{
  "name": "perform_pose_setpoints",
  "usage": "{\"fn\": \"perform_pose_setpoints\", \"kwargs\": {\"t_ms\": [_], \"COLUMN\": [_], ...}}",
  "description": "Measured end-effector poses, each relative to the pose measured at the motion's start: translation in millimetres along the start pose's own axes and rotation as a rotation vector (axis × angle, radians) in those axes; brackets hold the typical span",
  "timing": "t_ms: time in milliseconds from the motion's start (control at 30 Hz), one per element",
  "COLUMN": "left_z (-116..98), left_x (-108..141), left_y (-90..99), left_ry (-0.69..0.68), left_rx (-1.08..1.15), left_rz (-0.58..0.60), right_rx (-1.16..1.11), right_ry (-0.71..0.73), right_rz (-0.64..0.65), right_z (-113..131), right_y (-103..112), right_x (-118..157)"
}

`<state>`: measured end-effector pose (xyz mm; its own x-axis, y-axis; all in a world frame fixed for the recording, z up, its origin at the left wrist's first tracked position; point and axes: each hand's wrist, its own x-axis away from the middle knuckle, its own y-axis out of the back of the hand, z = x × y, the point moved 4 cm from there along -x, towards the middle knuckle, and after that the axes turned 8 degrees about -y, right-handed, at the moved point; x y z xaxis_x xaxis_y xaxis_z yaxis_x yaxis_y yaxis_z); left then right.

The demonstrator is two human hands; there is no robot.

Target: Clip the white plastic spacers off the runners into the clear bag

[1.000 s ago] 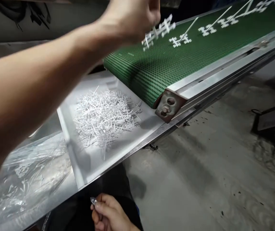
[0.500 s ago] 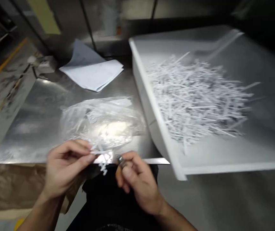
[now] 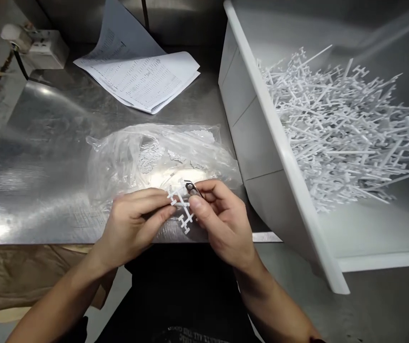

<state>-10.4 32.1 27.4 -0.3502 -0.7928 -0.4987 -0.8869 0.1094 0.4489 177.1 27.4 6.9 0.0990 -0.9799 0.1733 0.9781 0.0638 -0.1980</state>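
Observation:
Between finger and thumb, my left hand (image 3: 143, 219) pinches a white plastic sprue (image 3: 184, 206) with short crossbars at its branch ends. My right hand (image 3: 222, 219) is closed around small metal nail clippers (image 3: 191, 187), whose head is close beside the sprue's upper part. Whether the jaws touch the plastic I cannot tell. Behind both hands, a clear plastic bag (image 3: 118, 152) lies on the metal table, with many small whitish pieces visible inside.
A large white bin (image 3: 276, 124) stands on the right, holding a heap of white sprues (image 3: 336, 138). Printed sheets (image 3: 147, 78) and a white power socket box (image 3: 49, 50) rest on the metal table (image 3: 47, 152). Brown paper (image 3: 33, 276) is below the front edge at left.
My hands have come together, bringing the clippers up to the sprue. The view has shifted, so the bin and papers appear larger and sharper.

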Motion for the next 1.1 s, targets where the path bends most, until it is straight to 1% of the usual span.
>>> {"fn": "perform_pose_setpoints", "kwargs": {"t_ms": [67, 133, 200, 267, 367, 467, 567, 700, 800, 933, 1100], "left_z": [-2.4, -4.8, -5.7, -4.5, -1.2, 0.7, -0.5, -2.3, -2.9, -2.6, -1.6], "left_x": [0.6, 0.1, -1.2, -2.3, -1.9, 0.1, 0.8, -1.5, -2.8, -2.1, -1.3], "left_y": [-1.4, 0.7, 4.3, 6.4, 6.5, 5.5, 4.4, 3.9, 5.1, 5.5, 3.8], "left_ry": [-0.069, -0.115, -0.137, -0.145, -0.176, -0.207, -0.22, -0.167, -0.147, -0.179, -0.23], "left_rx": [-0.047, -0.071, -0.103, -0.142, -0.162, -0.179, -0.185, -0.186, -0.178, -0.185, -0.216], "left_rz": [0.047, 0.042, 0.025, 0.037, 0.059, 0.047, 0.046, 0.078, 0.081, 0.094, 0.121], "right_rx": [0.017, 0.051, 0.115, 0.202, 0.312, 0.333, 0.292, 0.215, 0.208, 0.214, 0.214], "right_ry": [0.015, 0.044, 0.095, 0.153, 0.196, 0.178, 0.146, 0.092, 0.059, 0.052, 0.092], "right_rz": [0.026, 0.017, -0.03, -0.071, -0.054, -0.028, -0.047, -0.093, -0.067, -0.068, -0.051], "right_z": [3.3, 7.7, 13.7, 20.0, 26.4, 27.3, 25.7, 23.0, 21.7, 19.9, 17.3], "right_y": [-0.3, 1.2, 3.9, 5.8, 5.1, 4.6, 5.9, 9.4, 10.2, 10.8, 9.8], "right_x": [2.3, 5.6, 8.5, 9.5, 6.5, 1.2, -2.2, -3.0, -2.3, -2.5, -3.4]}}
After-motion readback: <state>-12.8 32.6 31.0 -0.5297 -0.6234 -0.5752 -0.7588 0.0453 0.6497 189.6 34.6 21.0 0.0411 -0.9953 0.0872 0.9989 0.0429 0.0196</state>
